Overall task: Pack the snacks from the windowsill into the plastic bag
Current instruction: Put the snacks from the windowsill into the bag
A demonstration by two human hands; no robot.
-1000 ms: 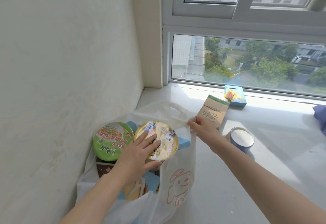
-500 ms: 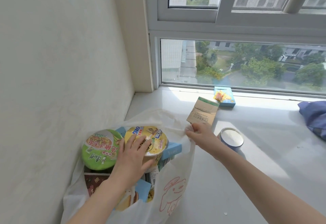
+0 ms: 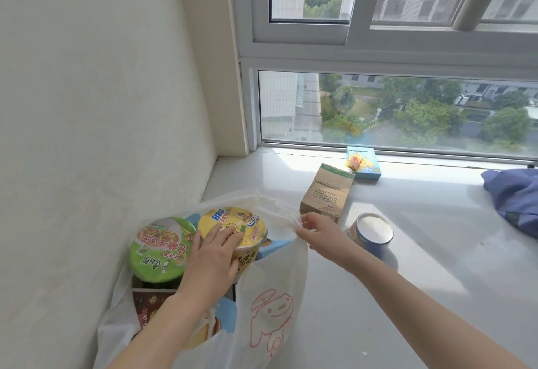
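Head view: left hand (image 3: 209,264) grips the yellow cup (image 3: 233,220), seating it in the bag (image 3: 270,310) beside the green cup (image 3: 160,246). Right hand (image 3: 320,232) pinches the bag's rim open. 3 snacks wait on the windowsill (image 3: 436,252); the next move is probably to release the cup and reach for the carton (image 3: 326,191).

Readable print on the snacks
Yellow noodle bowl (image 3: 230,217): "BIG" in blue on the lid. Green noodle bowl (image 3: 158,248): red Chinese characters, upside down. Brown carton (image 3: 326,194): print too small to read.
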